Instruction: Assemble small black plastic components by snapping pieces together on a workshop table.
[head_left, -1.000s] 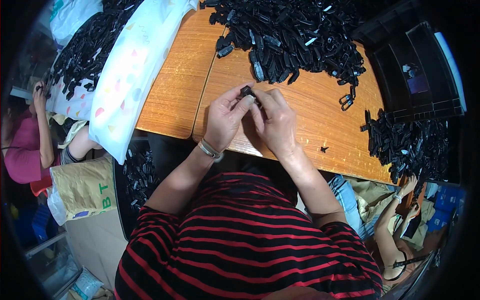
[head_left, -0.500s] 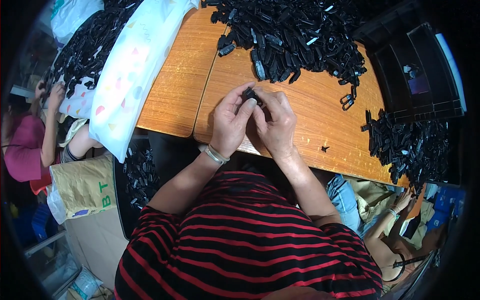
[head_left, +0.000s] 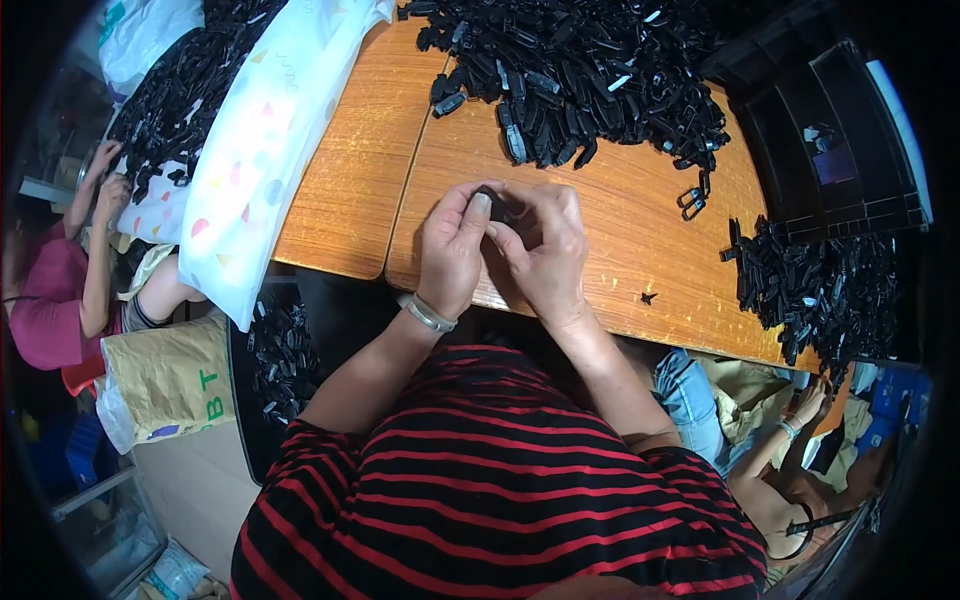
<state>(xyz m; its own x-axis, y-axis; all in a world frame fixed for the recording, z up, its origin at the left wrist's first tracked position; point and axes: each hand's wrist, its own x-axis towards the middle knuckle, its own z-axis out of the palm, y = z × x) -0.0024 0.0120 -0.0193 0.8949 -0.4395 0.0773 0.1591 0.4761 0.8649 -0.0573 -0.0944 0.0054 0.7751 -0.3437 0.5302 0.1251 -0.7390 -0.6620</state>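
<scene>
Above the near part of the wooden table [head_left: 630, 240], my left hand [head_left: 450, 250] pinches a small black plastic part [head_left: 492, 203], its thumb laid over it. My right hand [head_left: 550, 245] closes its thumb and fingers on the same part from the other side. My fingers cover most of it, so its exact kind is hidden. Beyond my hands a large heap of similar black plastic parts [head_left: 590, 80] spreads across the table. A pair of parts with pale ends [head_left: 691, 204] lies apart from the heap. One tiny black piece [head_left: 648, 298] rests right of my right wrist.
A second pile of black parts [head_left: 815, 290] sits at the right, before a dark crate [head_left: 840, 150]. A white patterned plastic sheet [head_left: 260, 170] covers the left side. Co-workers' hands show at far left [head_left: 110, 190] and lower right [head_left: 808, 402]. A black container [head_left: 285, 350] holds more parts.
The black part has turned in my fingers, and my left thumb now points up across it. My right fingers have shifted around it. The far-left co-worker's hands have moved.
</scene>
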